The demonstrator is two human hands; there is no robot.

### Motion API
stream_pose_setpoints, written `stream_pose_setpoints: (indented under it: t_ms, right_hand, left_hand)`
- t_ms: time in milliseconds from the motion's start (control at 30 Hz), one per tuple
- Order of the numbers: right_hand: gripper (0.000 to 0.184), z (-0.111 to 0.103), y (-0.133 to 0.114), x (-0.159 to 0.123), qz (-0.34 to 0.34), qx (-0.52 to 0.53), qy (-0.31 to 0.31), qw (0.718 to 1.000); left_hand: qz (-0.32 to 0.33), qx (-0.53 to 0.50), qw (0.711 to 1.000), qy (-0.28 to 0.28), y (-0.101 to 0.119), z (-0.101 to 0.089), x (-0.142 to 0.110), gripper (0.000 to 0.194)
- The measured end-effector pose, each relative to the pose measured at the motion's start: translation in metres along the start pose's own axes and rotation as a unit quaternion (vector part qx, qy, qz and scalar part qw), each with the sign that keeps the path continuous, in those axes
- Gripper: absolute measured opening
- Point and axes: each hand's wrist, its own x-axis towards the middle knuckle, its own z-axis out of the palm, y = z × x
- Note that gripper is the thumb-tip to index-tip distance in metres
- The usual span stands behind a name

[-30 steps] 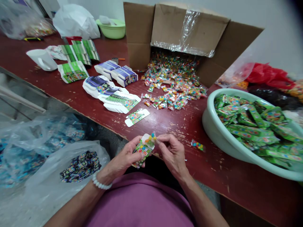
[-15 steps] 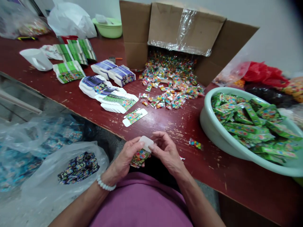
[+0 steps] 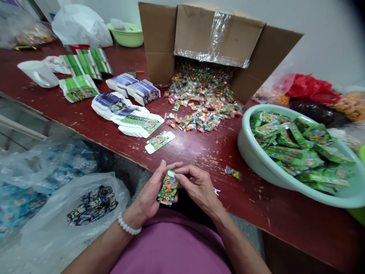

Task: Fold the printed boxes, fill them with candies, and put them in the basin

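A small green printed candy box (image 3: 168, 189) is held in front of my body, over the table's front edge. My left hand (image 3: 149, 192) cradles it from the left and beneath, thumb raised along its side. At its top end, the thumb and fingertips of my right hand (image 3: 198, 186) pinch the white flap, now mostly folded down. What is inside the box is hidden. A flat green carton (image 3: 160, 142) lies on the table just beyond my hands. To the right rests a single clear candy packet (image 3: 232, 172), with a small white scrap (image 3: 216, 191) nearer my right wrist.
A cardboard box (image 3: 219, 36) spills wrapped candies (image 3: 203, 110) onto the table. On the right, a pale green basin (image 3: 242, 140) holds several filled green boxes. Carton stacks (image 3: 125, 110) and a white mug (image 3: 38, 73) stand left. Plastic bags (image 3: 76, 236) sit below the left edge.
The white flap stood up from the box's top; now it is folded down and the printed front shows more. My left thumb has lifted off the box. The view has shifted slightly.
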Motion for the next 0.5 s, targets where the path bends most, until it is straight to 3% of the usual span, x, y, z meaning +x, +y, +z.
stream_pose_setpoints:
  t_ms: [133,200,300,433,500]
  right_hand:
    - [0.017,0.003,0.004,0.000,0.086,0.089,-0.004,0.992]
    - [0.019,0.001,0.003,0.000,0.096,0.115,-0.010,0.989]
    - [0.017,-0.004,0.001,-0.001,0.016,0.077,-0.039,0.996]
    - [0.016,-0.005,-0.002,-0.010,-0.113,-0.085,-0.051,0.989]
    - [0.047,0.000,-0.002,-0.015,-0.131,-0.179,-0.052,0.974]
  left_hand:
    - [0.005,0.029,1.000,0.002,-0.002,0.001,-0.001,0.062]
    - [0.004,0.031,0.999,0.005,-0.002,0.002,-0.001,0.063]
    - [-0.013,0.020,1.000,0.015,0.000,0.005,0.000,0.057]
    - [-0.014,-0.014,0.998,0.053,0.003,0.009,0.001,0.034]
    - [0.006,-0.025,0.996,0.082,0.003,0.012,0.004,0.032]
